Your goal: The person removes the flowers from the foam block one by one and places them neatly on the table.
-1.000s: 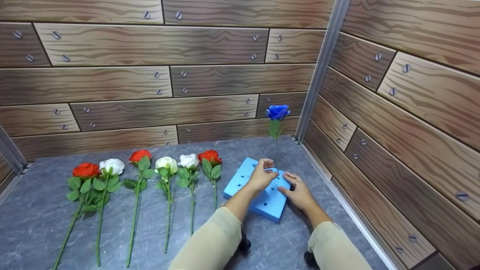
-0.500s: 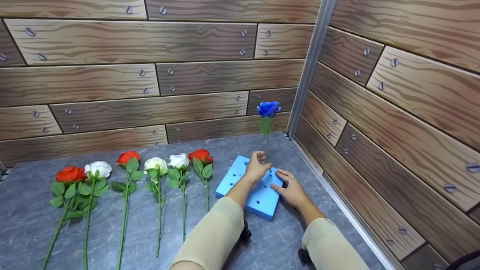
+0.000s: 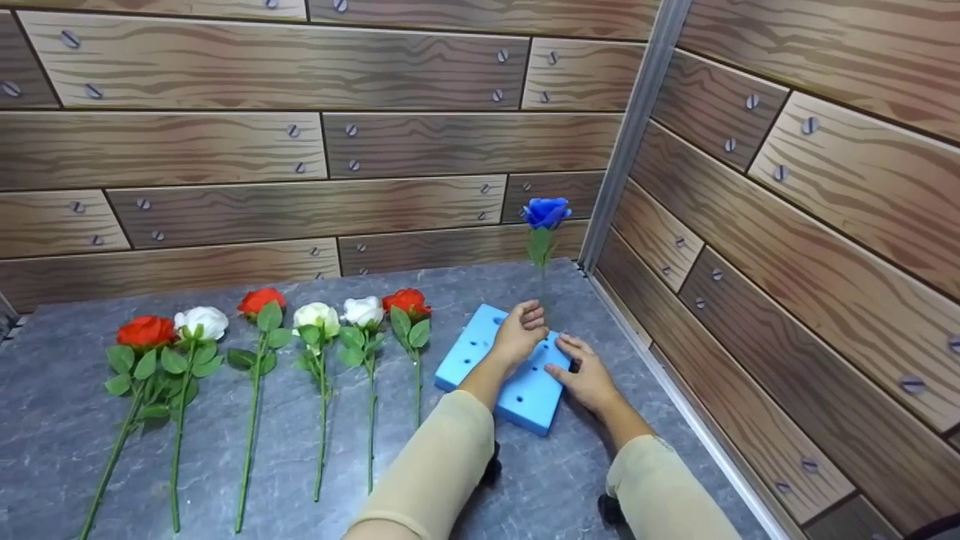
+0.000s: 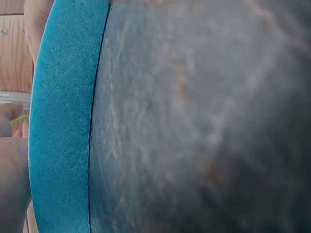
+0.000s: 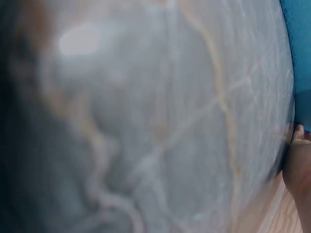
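A blue rose stands upright over the far right part of a light-blue foam block with holes in its top. My left hand pinches the rose's lower stem just above the block; its green stem shows between the fingers in the left wrist view. The stem's bottom end is hidden by the hand, so whether it sits in a hole I cannot tell. At the block's right edge, my right hand holds the block, thumb toward the top and fingers near the far corner.
Left of the block, a row of loose roses lies on the grey marbled table: several red ones, two white ones and a cream one. Wood-patterned walls rise behind and to the right.
The head view has shifted slightly. My left fingers have closed in a little more around the rose stem, while the right hand stays at the block's edge.
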Available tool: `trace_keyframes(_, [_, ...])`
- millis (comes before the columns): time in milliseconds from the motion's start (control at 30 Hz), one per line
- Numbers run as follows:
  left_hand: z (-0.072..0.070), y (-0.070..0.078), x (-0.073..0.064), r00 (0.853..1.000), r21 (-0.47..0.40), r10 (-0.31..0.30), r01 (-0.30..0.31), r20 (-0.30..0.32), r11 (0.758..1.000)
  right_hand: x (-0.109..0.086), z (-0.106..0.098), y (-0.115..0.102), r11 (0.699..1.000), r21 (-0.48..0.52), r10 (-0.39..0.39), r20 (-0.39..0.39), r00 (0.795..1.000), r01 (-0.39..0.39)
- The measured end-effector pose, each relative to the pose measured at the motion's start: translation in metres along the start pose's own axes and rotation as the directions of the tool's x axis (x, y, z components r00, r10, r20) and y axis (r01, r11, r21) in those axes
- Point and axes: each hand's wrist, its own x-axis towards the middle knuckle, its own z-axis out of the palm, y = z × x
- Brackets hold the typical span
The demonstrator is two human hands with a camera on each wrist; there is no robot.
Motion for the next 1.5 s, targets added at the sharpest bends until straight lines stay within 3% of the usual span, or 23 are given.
trace_keyframes(333, [-0.0017,-0.0010,-0.0017,1.000,0.002,0.003,-0.003,0.019,1.000,0.0010,0.0010,0.0006,1.000,0.002,0.013,0.011,1.000,-0.013])
trace_keyframes(567, [0.0004,-0.0007,-0.0027,1.000,-0.017,-0.005,0.004,-0.023,1.000,0.0015,-0.0005,0.0019,1.000,0.016,0.008,0.008,1.000,-0.009])
trace_keyframes(800, [0.0015,-0.0010,-0.0037,0.997,0.027,0.004,-0.002,-0.072,1.000,0.0024,-0.0014,0.0031,0.999,-0.012,0.033,0.026,0.999,-0.033])
trace_keyframes(1267, [0.0012,-0.0019,-0.0066,0.996,0.053,0.018,-0.013,-0.084,0.999,0.0019,0.0009,0.0049,1.000,-0.016,0.002,0.023,1.000,-0.001])
trace_keyframes(1500, [0.0005,-0.0010,-0.0044,0.996,0.053,0.037,-0.033,-0.083,0.998,0.0032,-0.0016,0.0023,0.999,-0.012,0.034,0.041,0.999,-0.034])
